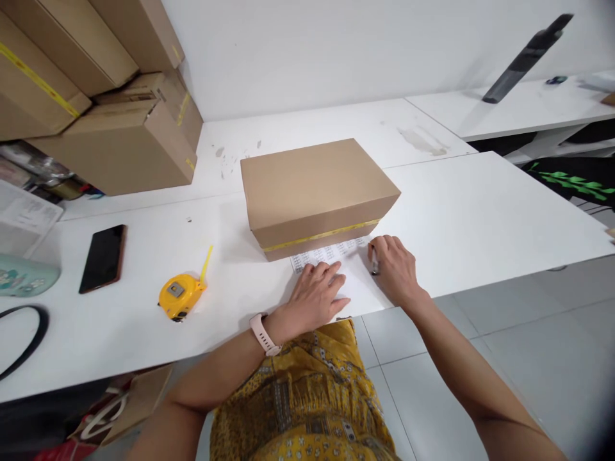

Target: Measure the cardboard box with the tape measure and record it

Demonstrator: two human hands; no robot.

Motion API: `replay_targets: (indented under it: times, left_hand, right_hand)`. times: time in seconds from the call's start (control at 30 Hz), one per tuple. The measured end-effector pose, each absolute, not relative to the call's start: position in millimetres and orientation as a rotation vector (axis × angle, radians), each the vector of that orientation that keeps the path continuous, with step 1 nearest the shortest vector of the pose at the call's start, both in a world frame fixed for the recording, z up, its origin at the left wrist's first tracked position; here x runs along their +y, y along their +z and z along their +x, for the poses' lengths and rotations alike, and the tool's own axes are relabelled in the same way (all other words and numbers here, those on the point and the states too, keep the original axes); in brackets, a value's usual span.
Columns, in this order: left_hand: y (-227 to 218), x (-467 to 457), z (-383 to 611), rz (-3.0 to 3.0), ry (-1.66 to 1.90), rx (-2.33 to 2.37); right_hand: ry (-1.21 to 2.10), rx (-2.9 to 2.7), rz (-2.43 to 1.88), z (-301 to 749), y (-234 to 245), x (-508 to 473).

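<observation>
A closed cardboard box (319, 182) with a yellow strip around its side stands in the middle of the white table. From under its near side sticks out a sheet of paper (359, 278) with rows of small print along its upper part. My left hand (314, 296), a pale pink watch on its wrist, lies on the sheet with the fingers spread. At the sheet's right edge my right hand (398, 270) is closed around a pen (375, 264), only partly visible. To the left rests a yellow tape measure (180, 296), its blade end poking out.
A phone (103, 258) and a mint-green bottle (27, 275) lie at the left. Stacked cardboard boxes (129, 144) fill the back left corner. A dark grey cylinder (521, 61) stands at the back right. The table's front edge (461, 291) runs close below my hands.
</observation>
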State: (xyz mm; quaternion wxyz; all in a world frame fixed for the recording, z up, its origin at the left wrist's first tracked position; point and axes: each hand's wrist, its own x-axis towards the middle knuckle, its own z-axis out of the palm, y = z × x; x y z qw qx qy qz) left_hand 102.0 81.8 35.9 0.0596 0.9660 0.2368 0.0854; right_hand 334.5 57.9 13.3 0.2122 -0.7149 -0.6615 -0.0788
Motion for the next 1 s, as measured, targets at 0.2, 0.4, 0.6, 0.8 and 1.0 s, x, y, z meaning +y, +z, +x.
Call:
replay_targets:
  times: [0.2, 0.4, 0.6, 0.8, 1.0]
  left_hand:
    - [22, 93, 103, 2.774, 0.559, 0.731]
    - [37, 89, 84, 2.675, 0.854, 0.811]
    - [94, 68, 68, 2.554, 1.207, 0.975]
    - [135, 35, 59, 2.413, 1.435, 1.078]
    - [156, 3, 46, 2.383, 1.511, 1.093]
  right_hand:
    - [-0.101, -1.986, -2.131, 345, 33, 56]
    - [-0.304, -1.196, -1.950, 370, 37, -13]
    - [-0.488, -0.549, -1.864, 404, 24, -96]
    - [-0.508, -0.453, -1.752, 420, 28, -145]
    - [-0.431, -0.404, -1.649, 420, 26, -170]
